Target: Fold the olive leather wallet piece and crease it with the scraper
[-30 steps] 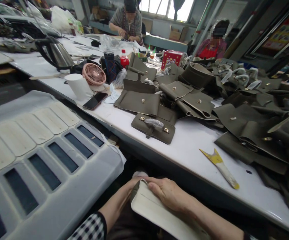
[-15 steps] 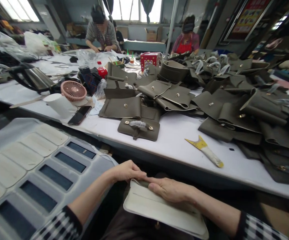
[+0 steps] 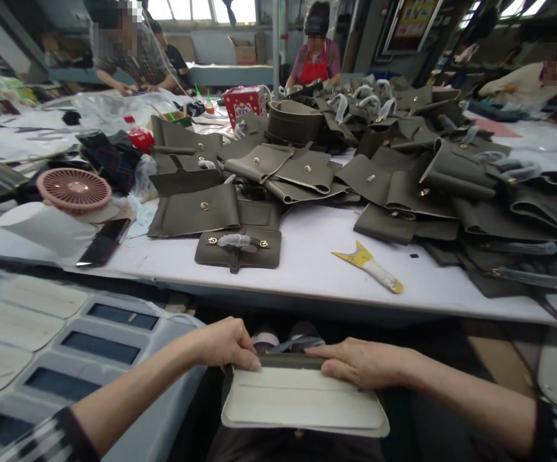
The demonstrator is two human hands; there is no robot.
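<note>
Over my lap I hold a leather bag flap (image 3: 302, 404), its cream side up and a dark olive strip along its far edge. My left hand (image 3: 228, 344) pinches the far left corner, thumb on top. My right hand (image 3: 362, 362) grips the far right edge, index finger stretched along it and thumb on the cream face. Something plastic-wrapped shows just beyond the far edge, and a small metal piece hangs below the near edge. On the table ahead lies a similar olive flap (image 3: 238, 250) with a plastic-wrapped handle.
Olive bag pieces (image 3: 403, 173) are heaped across the table (image 3: 307, 282). A yellow-ended scraper-like tool (image 3: 369, 266), a phone (image 3: 104, 242), a pink fan (image 3: 74, 189) and a white cup (image 3: 45, 228) lie around. Cream panels (image 3: 23, 324) rest at left. Two co-workers stand across the table.
My view has turned to the right. The flap has swung from slanted to nearly level, and my hands have moved apart from its middle towards both ends.
</note>
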